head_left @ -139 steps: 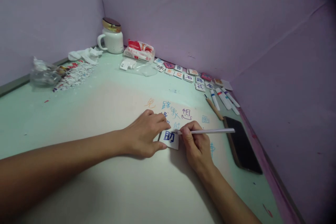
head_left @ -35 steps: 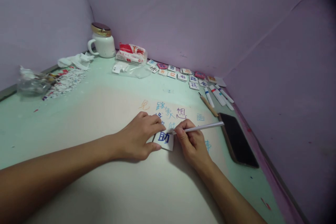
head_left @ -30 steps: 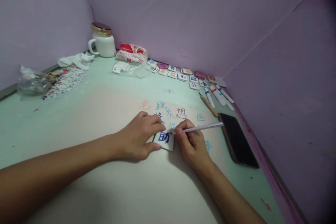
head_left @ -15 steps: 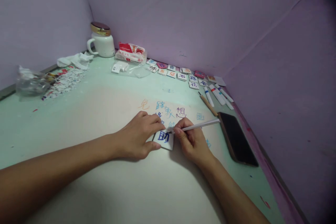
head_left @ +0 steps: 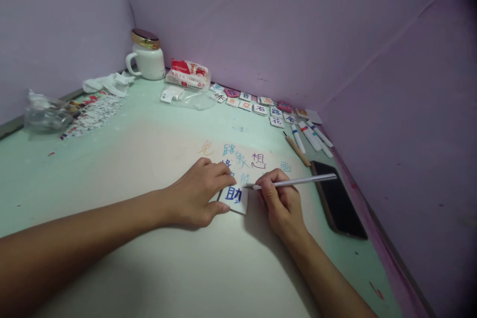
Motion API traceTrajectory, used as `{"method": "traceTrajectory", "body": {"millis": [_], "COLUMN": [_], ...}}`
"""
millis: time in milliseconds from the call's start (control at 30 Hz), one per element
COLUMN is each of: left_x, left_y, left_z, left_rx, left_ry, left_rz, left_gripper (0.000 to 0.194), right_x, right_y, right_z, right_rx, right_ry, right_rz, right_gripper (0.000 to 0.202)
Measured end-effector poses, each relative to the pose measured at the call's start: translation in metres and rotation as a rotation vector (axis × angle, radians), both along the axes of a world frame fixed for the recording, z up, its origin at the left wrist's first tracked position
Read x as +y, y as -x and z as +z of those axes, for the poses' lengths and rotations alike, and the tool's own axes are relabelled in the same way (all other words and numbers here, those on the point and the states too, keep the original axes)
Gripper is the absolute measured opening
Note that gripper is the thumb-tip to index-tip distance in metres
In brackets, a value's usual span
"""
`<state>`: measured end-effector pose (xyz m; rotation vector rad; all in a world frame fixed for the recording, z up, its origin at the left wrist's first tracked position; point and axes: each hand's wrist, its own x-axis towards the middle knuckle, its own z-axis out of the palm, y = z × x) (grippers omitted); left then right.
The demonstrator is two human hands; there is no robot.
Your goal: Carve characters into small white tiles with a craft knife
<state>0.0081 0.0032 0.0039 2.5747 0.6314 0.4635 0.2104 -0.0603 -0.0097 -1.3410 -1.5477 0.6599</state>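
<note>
A white square tile [head_left: 239, 203] with a bold blue character lies on the table in front of me. My left hand [head_left: 199, 194] holds it down, with the thumb at its near edge and the fingers at its far left side. In my right hand [head_left: 281, 201] is a slim silver craft knife [head_left: 305, 180], pinched between thumb and fingers. Its thin dark tip is over the tile's upper right edge, and I cannot tell whether it touches. The knife's back end reaches over a dark phone [head_left: 343, 208]. Part of the tile is hidden under my left fingers.
Coloured characters mark the table [head_left: 141, 149]. Behind are lettered tiles [head_left: 260, 109], white markers [head_left: 310, 136] and a wooden-handled tool [head_left: 296, 149]. Farther left are a red-and-white packet [head_left: 188, 74], a lidded mug [head_left: 148, 62], a pile of scraps [head_left: 93, 117] and a plastic bag [head_left: 46, 117].
My right hand has moved slightly right and tilted the knife flatter, its tip drawing back from the blue character. My left hand stays on the tile. The whole view has shifted slightly.
</note>
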Motion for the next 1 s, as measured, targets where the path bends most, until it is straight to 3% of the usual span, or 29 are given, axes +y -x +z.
{"method": "traceTrajectory", "body": {"millis": [233, 633, 1000], "left_x": [0.000, -0.001, -0.001], "left_y": [-0.001, -0.002, -0.004], "left_z": [0.000, -0.001, 0.003], "left_rx": [-0.002, 0.004, 0.049], "left_ry": [0.001, 0.004, -0.002], "left_rz": [-0.001, 0.034, 0.053], "left_gripper": [0.034, 0.037, 0.042], "right_x": [-0.003, -0.003, -0.004], "right_y": [0.006, 0.015, 0.019], "right_z": [0.002, 0.003, 0.004], "right_rx": [-0.118, -0.200, -0.276], "right_ry": [-0.061, -0.167, -0.212], "right_rz": [0.090, -0.051, -0.016], "right_gripper": [0.017, 0.016, 0.013]}}
